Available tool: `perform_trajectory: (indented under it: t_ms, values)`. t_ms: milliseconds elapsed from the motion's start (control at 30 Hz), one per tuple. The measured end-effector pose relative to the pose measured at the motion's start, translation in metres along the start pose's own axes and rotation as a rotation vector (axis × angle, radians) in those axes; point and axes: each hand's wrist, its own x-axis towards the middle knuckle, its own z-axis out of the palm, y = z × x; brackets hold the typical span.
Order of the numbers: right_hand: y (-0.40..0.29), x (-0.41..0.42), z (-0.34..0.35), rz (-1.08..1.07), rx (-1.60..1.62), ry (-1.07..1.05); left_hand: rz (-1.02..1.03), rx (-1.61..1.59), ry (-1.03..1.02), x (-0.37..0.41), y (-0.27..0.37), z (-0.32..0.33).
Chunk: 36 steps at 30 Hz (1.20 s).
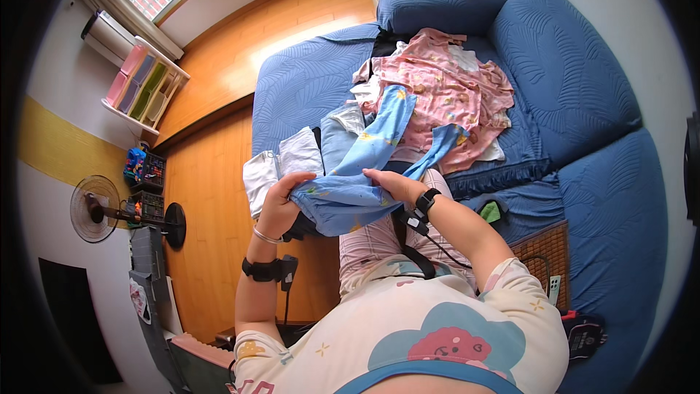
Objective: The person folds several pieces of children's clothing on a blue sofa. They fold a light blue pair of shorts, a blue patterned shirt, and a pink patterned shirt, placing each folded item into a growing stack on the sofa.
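Between my hands are blue printed trousers [350, 202], held by the gathered waistband above my lap. My left hand [281, 202] grips one end of the waistband, thumb on top. At the other end my right hand [391, 183] pinches the cloth. The two trouser legs stretch away over the sofa, their cuffs lying on a spread pile of pink printed garments [437, 98]. Left of the legs are folded white clothes [301, 153] and a folded light-blue garment [339, 145]. Part of the fabric hides my left fingers.
A blue-covered sofa [311, 82] surrounds the clothes, with its backrest [569, 71] at right. A green cloth item [490, 211] and a woven mat [538, 257] lie right of my lap. On the wooden floor [208, 175] at left stand a fan [95, 209] and a drawer unit [143, 85].
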Motion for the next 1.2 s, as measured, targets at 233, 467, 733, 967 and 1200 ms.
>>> perform_trajectory:
  t_ms: [233, 467, 733, 967, 1200]
  values:
    - [-0.038, -0.015, -0.034, -0.454, 0.342, -0.095, -0.207, 0.083, 0.177, -0.005, -0.064, -0.031]
    - [-0.081, -0.074, -0.051, -0.613, 0.108, -0.005, -0.368, -0.182, 0.275, -0.001, -0.094, -0.017]
    - [-0.093, -0.126, -0.045, -0.704, -0.329, 0.256, -0.605, -0.600, 0.296, 0.013, -0.106, 0.016]
    - [-0.079, -0.141, -0.034, -0.700, -0.750, 0.381, -0.471, -0.565, 0.384, 0.018, -0.130, 0.018]
    - [-0.020, -0.113, -0.048, -0.735, -1.194, 0.547, -0.275, -0.774, 0.351, 0.020, -0.103, 0.035]
